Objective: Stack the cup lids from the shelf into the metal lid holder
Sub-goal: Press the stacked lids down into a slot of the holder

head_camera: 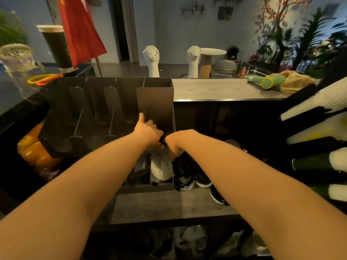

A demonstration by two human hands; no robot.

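The metal lid holder (155,102) is a dark multi-slot rack tilted back on the counter. My left hand (147,131) and my right hand (175,143) meet at the foot of its rightmost slot, both closed on a dark stack of cup lids (162,141) that is mostly hidden between them. Below my hands a white lid stack (161,168) lies in the holder's lower channel. More black lids with white rims (191,178) lie on the shelf to the right of the holder.
Sleeves of paper cups (319,132) jut in from the right. Oranges in a bag (32,151) sit left of the holder. A tall dark cup (56,47), a glass jar (17,59) and a red flag (80,30) stand behind. A green bottle (268,81) lies on the grey counter (216,91).
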